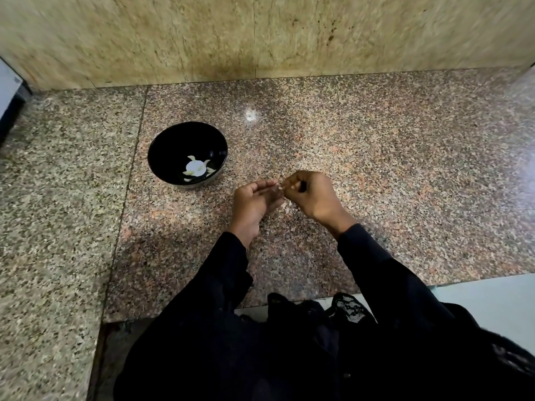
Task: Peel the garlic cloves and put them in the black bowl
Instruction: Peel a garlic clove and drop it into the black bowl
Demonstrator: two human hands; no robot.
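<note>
From the head view, our left hand (pixel 254 199) cupped loosely beneath while our right hand (pixel 311 193) pinched a small garlic clove (pixel 281 185); we judged short nail pulls best, peeled cloves then going into the black bowl (pixel 162 146) nearby.

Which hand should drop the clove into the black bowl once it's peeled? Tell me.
Probably left. The left hand lies nearer the black bowl, which sits on its side; the right hand would have to cross over.
</note>
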